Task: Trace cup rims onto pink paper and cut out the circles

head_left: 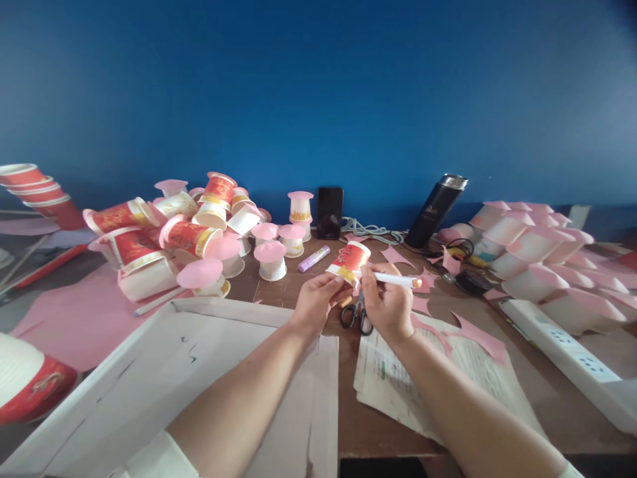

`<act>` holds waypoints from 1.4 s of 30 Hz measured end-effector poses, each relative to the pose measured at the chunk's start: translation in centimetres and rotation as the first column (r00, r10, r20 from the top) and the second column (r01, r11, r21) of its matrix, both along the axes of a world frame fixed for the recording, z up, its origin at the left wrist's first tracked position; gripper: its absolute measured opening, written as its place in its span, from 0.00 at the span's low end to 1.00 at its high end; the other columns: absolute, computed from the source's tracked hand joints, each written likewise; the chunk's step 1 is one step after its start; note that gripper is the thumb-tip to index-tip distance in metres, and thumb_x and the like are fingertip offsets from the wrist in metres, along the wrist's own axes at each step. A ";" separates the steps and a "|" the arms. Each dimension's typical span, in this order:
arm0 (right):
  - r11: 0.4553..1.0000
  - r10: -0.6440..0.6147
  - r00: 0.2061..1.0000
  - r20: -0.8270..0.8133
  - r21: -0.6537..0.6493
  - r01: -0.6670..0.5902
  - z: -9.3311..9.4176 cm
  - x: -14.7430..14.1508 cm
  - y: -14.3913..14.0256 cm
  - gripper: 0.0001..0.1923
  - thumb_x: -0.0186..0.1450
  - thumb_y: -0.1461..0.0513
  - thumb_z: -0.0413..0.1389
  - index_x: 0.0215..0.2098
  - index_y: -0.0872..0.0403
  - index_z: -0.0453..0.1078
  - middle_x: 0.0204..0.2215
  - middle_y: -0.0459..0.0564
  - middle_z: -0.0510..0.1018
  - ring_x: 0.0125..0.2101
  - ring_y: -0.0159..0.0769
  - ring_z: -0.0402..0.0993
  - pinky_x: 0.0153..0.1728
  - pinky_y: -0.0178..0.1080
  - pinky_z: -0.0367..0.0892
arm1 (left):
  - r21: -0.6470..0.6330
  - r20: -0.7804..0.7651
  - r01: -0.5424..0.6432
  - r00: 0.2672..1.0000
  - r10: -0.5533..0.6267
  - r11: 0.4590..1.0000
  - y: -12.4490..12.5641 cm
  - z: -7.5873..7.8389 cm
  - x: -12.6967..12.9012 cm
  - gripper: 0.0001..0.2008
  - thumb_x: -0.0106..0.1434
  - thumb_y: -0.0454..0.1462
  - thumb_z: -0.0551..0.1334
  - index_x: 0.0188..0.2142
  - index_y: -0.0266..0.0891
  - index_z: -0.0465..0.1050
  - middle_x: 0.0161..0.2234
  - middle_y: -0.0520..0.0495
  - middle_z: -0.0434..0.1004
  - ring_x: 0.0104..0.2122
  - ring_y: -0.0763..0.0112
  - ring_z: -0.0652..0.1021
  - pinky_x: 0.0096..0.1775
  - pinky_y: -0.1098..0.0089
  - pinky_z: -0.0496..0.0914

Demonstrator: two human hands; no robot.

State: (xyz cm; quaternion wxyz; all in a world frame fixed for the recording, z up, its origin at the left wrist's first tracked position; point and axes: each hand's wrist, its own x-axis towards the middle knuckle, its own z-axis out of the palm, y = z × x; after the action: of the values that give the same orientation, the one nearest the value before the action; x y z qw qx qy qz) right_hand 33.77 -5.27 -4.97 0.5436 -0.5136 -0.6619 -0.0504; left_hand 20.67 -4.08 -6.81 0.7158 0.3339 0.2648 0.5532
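Fingers of the left hand pinch a tilted paper cup above the bench; the right hand's grip a white pen-like stick. The cup is red (gold-banded, white-rimmed).

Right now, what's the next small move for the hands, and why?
Probably steady the red-and-gold paper cup in the left hand while the right hand guides the slim white pen-shaped stick: the left fingers grip the cup, and the stick's end sits right by it, though contact is unclear.
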 end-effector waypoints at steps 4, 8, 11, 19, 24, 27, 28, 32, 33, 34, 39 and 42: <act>0.999 0.031 1.000 0.003 0.006 -0.031 0.1 0.0 -0.1 0.07 0.65 0.58 0.52 0.32 0.53 0.69 0.25 0.48 0.76 0.25 0.35 0.74 0.27 0.36 0.68 | 0.030 -0.025 0.027 0.999 -0.026 0.999 -0.1 -0.2 0.1 0.13 0.51 0.42 0.70 0.31 0.33 0.77 0.32 0.43 0.79 0.36 0.67 0.79 0.48 0.63 0.69; 0.999 0.049 0.999 -0.014 -0.017 -0.050 0.0 0.1 0.0 0.07 0.65 0.58 0.52 0.33 0.53 0.69 0.24 0.47 0.76 0.26 0.36 0.75 0.27 0.36 0.68 | 0.027 -0.035 0.010 0.999 -0.009 1.000 -0.2 0.0 0.0 0.13 0.51 0.43 0.70 0.31 0.34 0.77 0.32 0.44 0.79 0.36 0.67 0.79 0.48 0.63 0.69; 0.999 0.042 0.999 -0.034 -0.030 -0.043 0.0 0.1 -0.1 0.07 0.65 0.58 0.53 0.32 0.53 0.69 0.23 0.47 0.76 0.24 0.35 0.75 0.27 0.36 0.68 | 0.028 -0.040 -0.010 0.999 0.012 1.000 -0.1 0.1 0.0 0.13 0.51 0.43 0.69 0.30 0.34 0.77 0.31 0.45 0.79 0.34 0.68 0.79 0.48 0.63 0.69; 0.998 0.056 0.998 -0.036 -0.019 -0.057 0.0 0.0 -0.1 0.07 0.65 0.59 0.52 0.34 0.53 0.69 0.26 0.48 0.77 0.26 0.35 0.75 0.27 0.36 0.69 | 0.047 -0.092 0.002 0.996 0.003 0.999 -0.1 -0.3 0.0 0.14 0.50 0.44 0.70 0.30 0.35 0.77 0.31 0.45 0.79 0.35 0.66 0.78 0.49 0.61 0.68; 0.998 0.056 0.998 -0.042 -0.020 -0.056 0.1 0.0 -0.1 0.07 0.65 0.59 0.53 0.32 0.52 0.69 0.24 0.47 0.76 0.25 0.35 0.75 0.27 0.36 0.68 | 0.058 -0.084 -0.006 0.996 0.011 0.998 -0.1 -0.1 0.0 0.13 0.51 0.44 0.69 0.31 0.35 0.77 0.31 0.45 0.79 0.35 0.67 0.78 0.49 0.61 0.69; 0.999 0.054 0.998 -0.041 -0.005 -0.054 0.2 0.0 -0.2 0.07 0.65 0.59 0.53 0.32 0.53 0.70 0.25 0.48 0.77 0.26 0.35 0.75 0.27 0.36 0.68 | 0.053 -0.103 0.010 0.995 -0.004 0.999 -0.2 0.0 0.1 0.13 0.50 0.43 0.70 0.28 0.35 0.77 0.30 0.45 0.79 0.34 0.67 0.78 0.48 0.62 0.69; 0.998 0.057 0.998 -0.041 -0.005 -0.057 0.2 -0.1 -0.2 0.07 0.65 0.59 0.53 0.33 0.53 0.70 0.25 0.48 0.77 0.25 0.35 0.75 0.27 0.36 0.68 | 0.053 -0.103 0.007 0.995 -0.001 0.999 -0.2 0.0 0.1 0.13 0.50 0.43 0.70 0.28 0.35 0.77 0.30 0.45 0.79 0.34 0.67 0.78 0.48 0.62 0.69; 0.998 0.066 0.997 -0.040 -0.018 -0.067 0.2 -0.1 -0.2 0.06 0.65 0.59 0.53 0.33 0.53 0.69 0.24 0.46 0.76 0.25 0.34 0.74 0.27 0.35 0.68 | 0.058 -0.088 -0.010 0.996 0.015 0.998 -0.2 -0.1 0.1 0.14 0.51 0.44 0.69 0.30 0.35 0.77 0.30 0.45 0.79 0.35 0.66 0.78 0.48 0.62 0.69; 0.998 0.066 0.997 -0.040 -0.016 -0.067 0.2 -0.1 -0.2 0.06 0.65 0.59 0.53 0.33 0.53 0.69 0.24 0.46 0.76 0.25 0.34 0.74 0.28 0.35 0.68 | 0.057 -0.093 -0.005 0.996 0.010 0.998 -0.2 -0.1 0.1 0.14 0.50 0.44 0.70 0.29 0.35 0.77 0.30 0.45 0.79 0.34 0.66 0.78 0.47 0.61 0.69; 0.998 0.068 0.997 -0.041 -0.011 -0.068 0.2 -0.1 -0.2 0.06 0.65 0.60 0.53 0.33 0.53 0.69 0.25 0.47 0.76 0.25 0.34 0.74 0.28 0.35 0.67 | 0.054 -0.098 0.003 0.995 0.002 0.999 -0.3 -0.1 0.2 0.14 0.50 0.44 0.70 0.28 0.34 0.77 0.29 0.45 0.78 0.34 0.66 0.78 0.48 0.61 0.69; 0.998 0.069 0.998 -0.011 -0.003 -0.069 0.3 -0.2 -0.3 0.07 0.64 0.60 0.54 0.30 0.53 0.69 0.24 0.46 0.75 0.24 0.32 0.72 0.27 0.34 0.66 | 0.065 -0.065 0.000 0.998 0.004 0.998 -0.2 -0.2 0.2 0.13 0.51 0.43 0.69 0.28 0.34 0.76 0.29 0.45 0.78 0.34 0.67 0.78 0.48 0.61 0.69; 0.999 0.046 0.999 0.021 -0.019 -0.046 0.3 -0.3 -0.4 0.08 0.64 0.60 0.53 0.28 0.53 0.69 0.23 0.46 0.75 0.23 0.32 0.71 0.26 0.34 0.65 | 0.058 -0.020 -0.040 0.999 0.042 0.998 0.0 -0.2 0.2 0.12 0.52 0.42 0.69 0.29 0.34 0.77 0.31 0.45 0.78 0.35 0.69 0.77 0.48 0.63 0.68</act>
State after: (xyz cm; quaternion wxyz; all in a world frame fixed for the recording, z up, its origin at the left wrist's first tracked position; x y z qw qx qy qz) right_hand 33.50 -5.65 -4.65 0.5327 -0.5026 -0.6798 -0.0374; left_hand 20.84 -4.04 -7.00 0.6915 0.3547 0.2631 0.5716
